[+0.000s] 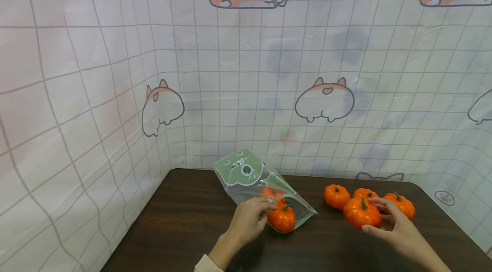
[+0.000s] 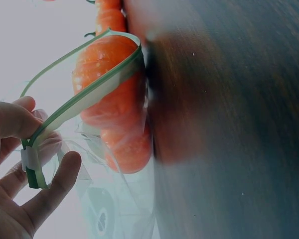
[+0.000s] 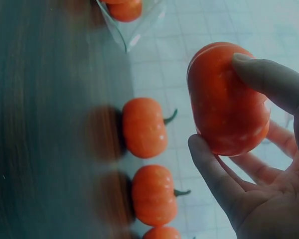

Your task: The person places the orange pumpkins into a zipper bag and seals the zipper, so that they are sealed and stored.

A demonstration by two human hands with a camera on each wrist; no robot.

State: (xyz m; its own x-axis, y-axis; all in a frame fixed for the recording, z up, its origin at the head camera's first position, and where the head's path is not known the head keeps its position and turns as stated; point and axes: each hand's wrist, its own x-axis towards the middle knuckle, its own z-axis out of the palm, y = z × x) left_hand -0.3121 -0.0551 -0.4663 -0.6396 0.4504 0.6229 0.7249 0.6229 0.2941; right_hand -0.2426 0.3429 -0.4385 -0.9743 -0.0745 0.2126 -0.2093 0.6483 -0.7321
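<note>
My left hand [image 1: 249,219] pinches the open edge of a clear zip bag [image 2: 65,107] with a green printed end, at its slider. Two small orange pumpkins [image 1: 282,218] lie inside the bag, one behind the other. Held up off the table, another orange pumpkin [image 3: 229,99] with a green stem sits between the thumb and fingers of my right hand [image 1: 397,230]. Behind that hand, three more pumpkins [image 1: 336,196] rest on the table, one partly hidden by the held one.
The dark wooden table [image 1: 184,220] reaches back to a white grid-patterned cloth [image 1: 246,92] printed with cartoon dogs. The same cloth runs along the left and right sides. The bag lies left of the loose pumpkins, with bare table between them.
</note>
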